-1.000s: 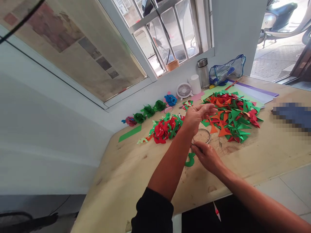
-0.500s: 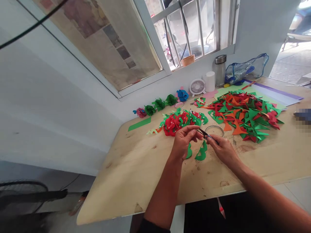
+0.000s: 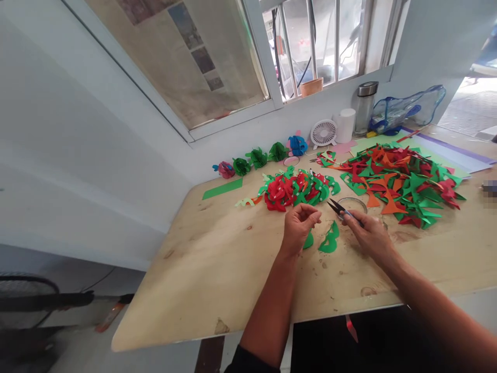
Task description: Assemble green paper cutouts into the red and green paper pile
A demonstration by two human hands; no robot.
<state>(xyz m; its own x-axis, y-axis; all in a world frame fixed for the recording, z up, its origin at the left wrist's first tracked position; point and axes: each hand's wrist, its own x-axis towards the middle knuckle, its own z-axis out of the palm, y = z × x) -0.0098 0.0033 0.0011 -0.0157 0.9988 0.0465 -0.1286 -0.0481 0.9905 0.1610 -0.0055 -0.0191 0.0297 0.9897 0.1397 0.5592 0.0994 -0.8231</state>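
Note:
My right hand (image 3: 368, 232) is closed around small dark-bladed scissors (image 3: 341, 208), whose tips are slightly apart and point toward my left hand. Thumb and fingertips of my left hand (image 3: 301, 225) are pinched together; anything between them is too small to make out. Just below my hands, a curved green paper piece (image 3: 330, 238) lies on the wooden table (image 3: 202, 269). Another green piece (image 3: 308, 241) is partly hidden by my left hand. A clear ring-shaped roll (image 3: 355, 200) lies behind the scissors.
Red and green cut shapes (image 3: 281, 192) are heaped behind my left hand. A larger heap of scraps (image 3: 404, 181) lies to the right. Along the wall stand folded paper flowers (image 3: 257, 158), a small fan (image 3: 323, 133), a white cylinder (image 3: 346, 126) and a bottle (image 3: 365, 110).
The scissors have moved away from my left fingertips, leaving a gap between my hands. The view has shifted slightly, so the table's contents sit a little differently.

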